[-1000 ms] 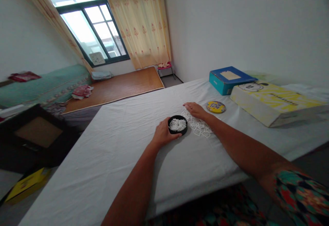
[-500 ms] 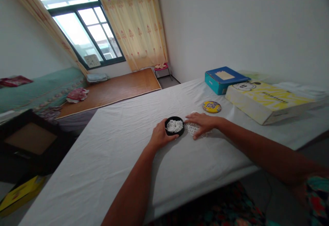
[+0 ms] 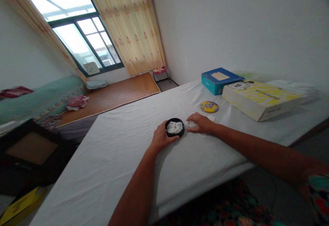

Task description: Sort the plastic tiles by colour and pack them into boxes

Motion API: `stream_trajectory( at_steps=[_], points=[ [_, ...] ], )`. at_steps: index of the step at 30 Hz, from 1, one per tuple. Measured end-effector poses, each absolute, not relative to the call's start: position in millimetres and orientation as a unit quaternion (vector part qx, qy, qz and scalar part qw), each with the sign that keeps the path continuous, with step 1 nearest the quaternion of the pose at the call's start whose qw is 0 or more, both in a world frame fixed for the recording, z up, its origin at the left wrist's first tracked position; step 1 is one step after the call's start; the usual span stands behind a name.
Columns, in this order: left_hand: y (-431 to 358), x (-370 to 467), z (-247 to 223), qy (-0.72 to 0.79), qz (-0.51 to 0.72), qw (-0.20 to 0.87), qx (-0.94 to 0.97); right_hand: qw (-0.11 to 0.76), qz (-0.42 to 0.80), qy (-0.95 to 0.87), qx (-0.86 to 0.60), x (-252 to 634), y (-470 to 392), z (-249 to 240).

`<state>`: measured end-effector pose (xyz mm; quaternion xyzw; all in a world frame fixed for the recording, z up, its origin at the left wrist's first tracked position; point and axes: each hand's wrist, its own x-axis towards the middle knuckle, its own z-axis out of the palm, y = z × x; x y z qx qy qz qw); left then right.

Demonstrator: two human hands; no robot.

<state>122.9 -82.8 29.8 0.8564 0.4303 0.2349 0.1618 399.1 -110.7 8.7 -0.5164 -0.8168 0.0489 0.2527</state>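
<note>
My left hand (image 3: 160, 137) is wrapped round the near left side of a shallow round black container (image 3: 168, 134) on the white-covered table. Inside it lies a heap of thin white lattice-like pieces (image 3: 174, 127). Just to its right, my right hand (image 3: 201, 123) closes on a clump of similar white pieces (image 3: 190, 126), fingers drawn together. More of the white pieces show beyond and below that hand. A round yellow lid-like disc (image 3: 209, 107) with a blue and purple print lies behind the right hand. What exactly the white pieces are is too small to tell.
A blue box (image 3: 218, 79) and a white-and-yellow box (image 3: 259, 97) stand at the table's right rear, against the wall. The white cloth (image 3: 115, 143) covers the table. A bed (image 3: 123, 90) lies beyond it, below the window. A dark cabinet (image 3: 31, 150) stands to the left.
My right hand's spread fingers have drawn together, gathering the white pieces beneath them into a clump. My left hand still holds the black container. The view has shifted slightly.
</note>
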Motion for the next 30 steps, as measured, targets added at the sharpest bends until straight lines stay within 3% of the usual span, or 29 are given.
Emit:
stream_trajectory(
  at_steps=[12,21,25,30],
  points=[
    [-86.3,124.2,31.9,0.436,0.219,0.164,0.857,0.310,0.078,-0.770,-0.553,409.5,-102.8,12.7],
    [-87.8,124.1,30.3,0.418,0.238,0.163,0.861,0.468,0.177,-0.707,-0.500,354.5,-83.1,70.8],
    [-87.5,124.6,28.8,0.423,0.239,0.158,0.860,0.531,0.259,-0.652,-0.475,311.1,-74.8,67.3],
    [-86.1,124.9,26.8,0.421,0.237,0.159,0.861,0.492,0.265,-0.691,-0.459,305.0,-71.5,53.0]
  ],
)
